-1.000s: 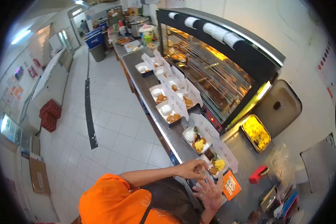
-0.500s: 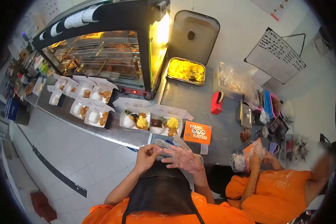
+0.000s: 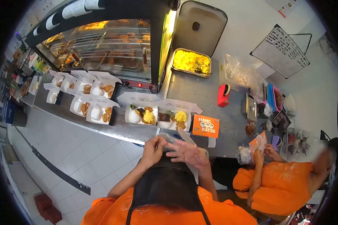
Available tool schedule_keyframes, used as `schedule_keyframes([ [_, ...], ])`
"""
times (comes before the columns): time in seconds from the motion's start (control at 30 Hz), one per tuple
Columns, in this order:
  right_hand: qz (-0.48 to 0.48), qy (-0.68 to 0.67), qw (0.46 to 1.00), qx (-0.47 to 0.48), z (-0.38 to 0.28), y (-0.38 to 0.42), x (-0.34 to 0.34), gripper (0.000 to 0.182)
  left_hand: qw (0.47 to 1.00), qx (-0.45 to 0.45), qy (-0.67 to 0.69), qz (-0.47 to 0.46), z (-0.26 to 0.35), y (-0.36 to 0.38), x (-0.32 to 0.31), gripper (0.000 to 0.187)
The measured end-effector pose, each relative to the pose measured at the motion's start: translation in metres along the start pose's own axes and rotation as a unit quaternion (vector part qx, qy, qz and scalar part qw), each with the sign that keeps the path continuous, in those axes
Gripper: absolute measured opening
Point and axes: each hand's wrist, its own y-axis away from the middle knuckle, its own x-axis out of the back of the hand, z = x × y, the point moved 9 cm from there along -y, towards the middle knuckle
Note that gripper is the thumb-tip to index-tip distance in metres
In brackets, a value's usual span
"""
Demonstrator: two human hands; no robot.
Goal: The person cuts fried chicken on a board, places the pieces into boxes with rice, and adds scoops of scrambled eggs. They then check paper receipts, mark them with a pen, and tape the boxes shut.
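My bare left hand [image 3: 153, 150] is closed in a pinch on clear thin plastic, which looks like the loose end of a disposable plastic glove [image 3: 171, 138]. That glove covers my right hand [image 3: 188, 153], whose fingers are stretched out and partly spread. Both hands are held in front of the black apron [image 3: 163, 187], near the counter's front edge. Just beyond them stand two open meal boxes: one [image 3: 141, 114] with rice, dark pieces and yellow egg, and another [image 3: 174, 118] with similar food. Beside these lies a closed orange box [image 3: 205, 126] printed "Mang Katsu".
Several more open boxes [image 3: 97, 112] line the counter [image 3: 186, 92] at left, before a glass food warmer [image 3: 112, 52]. Behind stands a tray of yellow egg [image 3: 191, 62]; a red tape dispenser [image 3: 224, 95] is nearer. At right, a co-worker [image 3: 278, 183] in orange holds an orange-and-white item [image 3: 258, 141].
The view has shifted slightly, so the counter things appear a little right and higher or lower. My hands keep nearly the same pose, the left still pinching the plastic.
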Motion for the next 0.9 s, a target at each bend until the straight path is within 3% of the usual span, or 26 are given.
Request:
schedule_keyframes([
  [0.17,0.044,-0.014,0.998,0.050,-0.004,0.012,0.010,0.077,0.991,-0.093,-0.069,0.065,0.023,-0.026,0.032,0.011],
  [0.23,0.139,-0.015,0.986,0.090,-0.016,0.015,0.023,0.072,0.987,-0.117,-0.081,0.075,0.048,-0.043,0.040,0.010],
  [0.3,0.314,-0.040,0.938,0.139,-0.020,0.040,0.075,0.067,0.975,-0.179,-0.115,0.068,0.076,-0.064,0.042,0.011],
  [0.37,0.173,0.139,0.967,0.127,-0.058,0.032,0.051,0.067,0.965,-0.213,-0.142,0.059,0.091,-0.107,0.038,0.012],
  [0.43,0.178,0.220,0.947,0.154,-0.099,0.032,0.054,0.068,0.944,-0.278,-0.167,0.056,0.127,-0.158,0.032,0.012],
  [0.5,0.106,0.209,0.937,0.260,-0.154,0.024,0.062,0.065,0.919,-0.329,-0.209,0.066,0.159,-0.211,0.019,0.011],
  [0.57,0.114,0.162,0.917,0.346,-0.209,0.004,0.068,0.060,0.876,-0.374,-0.288,0.103,0.178,-0.260,0.005,0.008],
  [0.6,0.114,0.158,0.918,0.344,-0.232,-0.010,0.082,0.060,0.876,-0.371,-0.291,0.103,0.177,-0.277,-0.001,0.008],
  [0.67,0.184,-0.062,0.930,0.311,-0.268,-0.022,0.149,0.051,0.824,-0.346,-0.445,0.054,0.157,-0.309,-0.036,0.009],
  [0.7,0.183,-0.068,0.933,0.302,-0.280,-0.024,0.183,0.051,0.802,-0.347,-0.485,0.030,0.137,-0.316,-0.056,0.010],
  [0.73,0.342,0.090,0.907,0.231,-0.282,-0.022,0.245,0.046,0.777,-0.342,-0.529,0.008,0.117,-0.318,-0.068,0.012],
  [0.77,0.468,0.248,0.836,0.143,-0.289,-0.021,0.288,0.042,0.781,-0.324,-0.533,-0.028,0.106,-0.314,-0.077,0.013],
  [0.83,0.458,0.554,0.694,-0.054,-0.299,-0.049,0.293,0.023,0.766,-0.228,-0.595,-0.083,0.093,-0.298,-0.077,0.016],
  [0.87,0.366,0.510,0.777,0.043,-0.293,-0.072,0.279,0.019,0.828,-0.275,-0.488,0.005,0.093,-0.287,-0.065,0.025],
  [0.9,0.291,0.521,0.802,0.030,-0.281,-0.092,0.252,0.018,0.827,-0.358,-0.426,0.081,0.104,-0.275,-0.055,0.029],
])
